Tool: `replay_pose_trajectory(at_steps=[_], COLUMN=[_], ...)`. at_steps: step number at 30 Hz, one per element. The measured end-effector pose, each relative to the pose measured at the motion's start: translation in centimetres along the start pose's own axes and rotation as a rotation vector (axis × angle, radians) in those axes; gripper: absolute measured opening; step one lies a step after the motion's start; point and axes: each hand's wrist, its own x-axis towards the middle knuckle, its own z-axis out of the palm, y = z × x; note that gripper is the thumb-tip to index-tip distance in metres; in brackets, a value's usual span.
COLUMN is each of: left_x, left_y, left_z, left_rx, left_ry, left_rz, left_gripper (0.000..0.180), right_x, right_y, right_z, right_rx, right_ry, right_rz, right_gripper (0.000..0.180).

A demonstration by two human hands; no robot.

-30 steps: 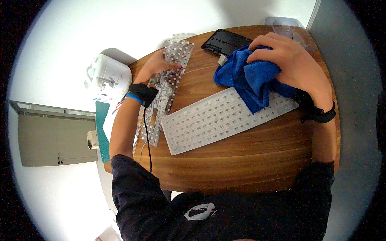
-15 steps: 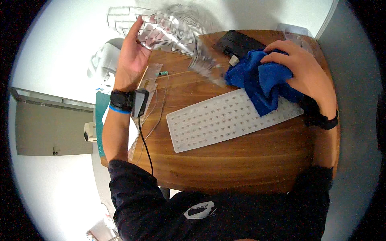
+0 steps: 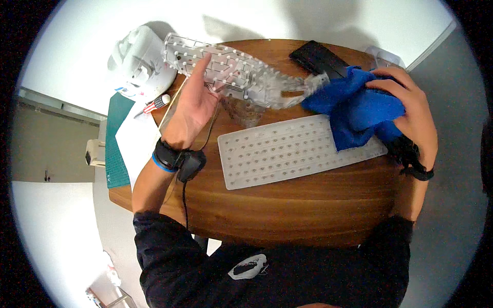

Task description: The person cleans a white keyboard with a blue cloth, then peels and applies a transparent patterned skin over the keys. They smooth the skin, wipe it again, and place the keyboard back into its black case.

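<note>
My left hand [image 3: 196,105] grips a clear keyboard membrane [image 3: 221,66] with dark printed traces and white dots, its thumb lying over the sheet. The membrane is raised above the table and slants right; its far right end is blurred beside a blue cloth [image 3: 359,108]. Fingers of my right hand [image 3: 415,102] are curled round that cloth. Below the cloth lies a white keyboard panel [image 3: 277,151] with rows of small round holes or studs; its right part is covered. Another transparent piece [image 3: 244,110] shows under the membrane, its outline unclear.
A dark flat object [image 3: 318,59] lies at the back, beside a clear container [image 3: 385,55]. At left are a white rounded container [image 3: 149,64], a striped-handled tool [image 3: 157,104], white paper [image 3: 137,136] and a green cutting mat [image 3: 117,154]. A black cable [image 3: 185,205] hangs from my left wrist.
My left hand has come nearer and to the right with the membrane, which now spreads out toward the cloth. The right hand and cloth have shifted slightly right.
</note>
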Motion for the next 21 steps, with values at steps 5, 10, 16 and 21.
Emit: replay_pose_trajectory(at_steps=[5, 10, 16, 21], left_x=[0.0, 0.5, 0.3, -0.9], left_y=[0.3, 2.7, 2.8, 2.9], left_z=[-4.7, -7.5, -8.5, -8.6], left_rx=[0.017, 0.099, 0.306, 0.205], left_ry=[-0.113, -0.202, -0.116, -0.221], left_rz=[0.036, 0.007, 0.030, -0.032], left_gripper=[0.035, 0.030, 0.031, 0.031], right_x=[0.6, 4.1, 12.4, 18.9], right_y=[-1.5, -4.0, -10.1, -14.7], right_z=[-0.2, 0.9, 3.9, 12.2], right_rx=[0.043, -0.078, -0.142, -0.076], right_ry=[0.068, 0.010, 0.060, 0.331], right_rz=[0.061, -0.027, -0.427, -0.780], right_gripper=[0.062, 0.067, 0.053, 0.027])
